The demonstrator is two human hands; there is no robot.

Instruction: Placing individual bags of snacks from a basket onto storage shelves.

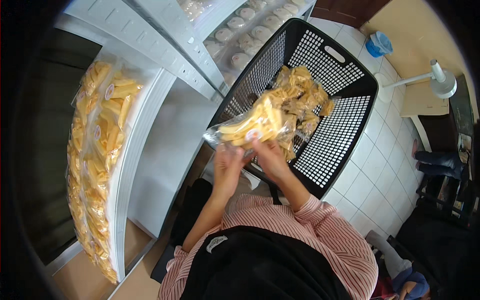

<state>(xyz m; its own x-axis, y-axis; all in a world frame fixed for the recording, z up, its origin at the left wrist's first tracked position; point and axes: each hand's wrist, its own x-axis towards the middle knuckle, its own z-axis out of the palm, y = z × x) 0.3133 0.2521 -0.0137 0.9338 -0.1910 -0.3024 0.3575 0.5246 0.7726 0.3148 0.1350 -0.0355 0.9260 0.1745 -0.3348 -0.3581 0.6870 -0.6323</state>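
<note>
A clear plastic bag of pale yellow strips [261, 119] with a round label is held up in front of me, over the near side of a black laundry-style basket [327, 172]. My left hand [228, 162] pinches the bag's lower left edge. My right hand [271, 159] grips its lower right part, thumb on the front; the fingers behind are hidden. Inside the basket, beyond the held bag, lie several clear packs of golden-brown snack pieces [304, 95].
To my left, a white shelf [131, 172] carries rows of bagged yellow strips [102, 140]. Another shelf at the back holds round whitish packs [261, 34]. A small blue bin [378, 45] and a white lamp [443, 84] are at right. Other people's legs [442, 165] show there too.
</note>
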